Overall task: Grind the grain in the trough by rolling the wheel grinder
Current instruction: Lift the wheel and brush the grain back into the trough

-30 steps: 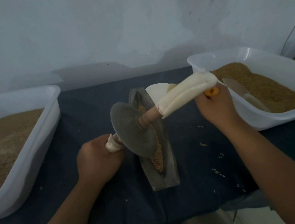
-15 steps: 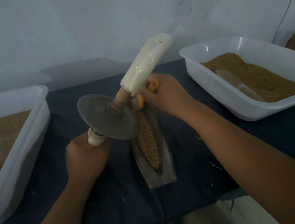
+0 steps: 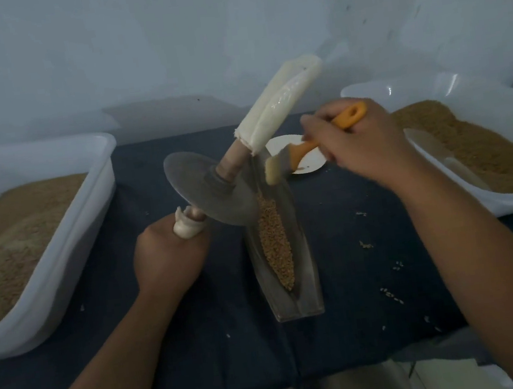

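The round grey metal wheel grinder [image 3: 209, 190] leans mid-frame, just left of the long grey metal trough [image 3: 304, 269], which runs up and down the frame with brown grain [image 3: 275, 243] inside. The left hand [image 3: 166, 257] squeezes its white-wrapped lower handle [image 3: 184, 226]. The right hand [image 3: 362, 145] holds an orange-handled brush [image 3: 307, 148], not the top handle [image 3: 279, 104].

Left white tub [image 3: 64, 273], right white tub [image 3: 397, 85], small dish [image 3: 281, 144], dark cloth [image 3: 202, 346]

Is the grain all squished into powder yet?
Not yet. The grain in the trough looks like whole kernels, so most grinding is left. The left hand grips the wheel grinder, tilted up at the trough's edge, while the right hand holds an orange brush over the far end. Rolling probably comes next.
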`<act>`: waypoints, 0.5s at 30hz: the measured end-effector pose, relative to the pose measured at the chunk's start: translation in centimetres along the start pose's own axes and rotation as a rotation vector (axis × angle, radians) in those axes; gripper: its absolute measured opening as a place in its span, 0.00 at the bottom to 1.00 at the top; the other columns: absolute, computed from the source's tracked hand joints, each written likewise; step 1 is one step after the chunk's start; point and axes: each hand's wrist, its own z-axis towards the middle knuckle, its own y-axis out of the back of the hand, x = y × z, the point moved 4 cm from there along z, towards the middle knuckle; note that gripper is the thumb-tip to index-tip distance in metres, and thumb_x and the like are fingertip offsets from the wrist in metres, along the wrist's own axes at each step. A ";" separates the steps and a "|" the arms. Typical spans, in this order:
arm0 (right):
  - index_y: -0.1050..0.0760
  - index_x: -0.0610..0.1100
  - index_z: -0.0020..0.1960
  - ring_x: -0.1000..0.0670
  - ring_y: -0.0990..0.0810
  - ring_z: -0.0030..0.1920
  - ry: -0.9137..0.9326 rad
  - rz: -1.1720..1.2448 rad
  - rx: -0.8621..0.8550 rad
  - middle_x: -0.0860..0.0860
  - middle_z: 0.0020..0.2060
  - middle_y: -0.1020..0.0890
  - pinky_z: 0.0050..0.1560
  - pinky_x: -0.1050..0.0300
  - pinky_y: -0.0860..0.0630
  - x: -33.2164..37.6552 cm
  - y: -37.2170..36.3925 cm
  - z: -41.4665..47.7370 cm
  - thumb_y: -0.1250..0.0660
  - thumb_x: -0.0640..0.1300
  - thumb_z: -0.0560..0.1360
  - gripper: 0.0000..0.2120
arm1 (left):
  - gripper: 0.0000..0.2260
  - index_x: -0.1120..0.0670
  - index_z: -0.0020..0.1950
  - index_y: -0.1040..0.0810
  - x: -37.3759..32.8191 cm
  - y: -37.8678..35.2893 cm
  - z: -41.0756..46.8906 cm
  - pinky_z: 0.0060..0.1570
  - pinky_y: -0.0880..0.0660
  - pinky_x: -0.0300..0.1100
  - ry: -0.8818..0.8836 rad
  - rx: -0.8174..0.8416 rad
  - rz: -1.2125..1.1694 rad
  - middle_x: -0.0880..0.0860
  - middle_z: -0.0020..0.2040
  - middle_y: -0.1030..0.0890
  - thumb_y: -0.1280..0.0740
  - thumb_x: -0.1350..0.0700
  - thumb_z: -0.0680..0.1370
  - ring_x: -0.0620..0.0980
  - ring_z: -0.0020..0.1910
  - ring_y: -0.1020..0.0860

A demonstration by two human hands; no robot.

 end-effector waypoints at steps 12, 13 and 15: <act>0.22 0.51 0.33 0.52 0.28 0.23 -0.146 0.047 0.475 0.49 0.25 0.22 0.24 0.61 0.32 -0.6 -4.7 -1.7 0.37 0.49 0.83 0.19 | 0.05 0.42 0.39 0.20 -0.2 0.1 -0.1 0.39 0.18 0.55 -0.012 -0.009 0.010 0.45 0.33 0.18 0.29 0.43 0.69 0.48 0.35 0.18; 0.23 0.51 0.34 0.52 0.25 0.24 -0.086 -0.046 0.418 0.48 0.26 0.20 0.26 0.62 0.28 -0.4 -4.7 -1.3 0.37 0.50 0.83 0.19 | 0.05 0.43 0.39 0.20 -0.2 0.1 -0.1 0.39 0.18 0.56 -0.012 -0.009 0.014 0.45 0.33 0.18 0.29 0.43 0.69 0.48 0.35 0.18; 0.23 0.48 0.36 0.53 0.23 0.25 -0.026 -0.081 0.312 0.48 0.27 0.19 0.27 0.64 0.26 0.0 -4.3 -0.6 0.38 0.50 0.83 0.18 | 0.06 0.44 0.38 0.20 -0.1 0.0 0.0 0.39 0.18 0.56 -0.012 -0.009 0.017 0.46 0.32 0.18 0.29 0.43 0.69 0.49 0.35 0.18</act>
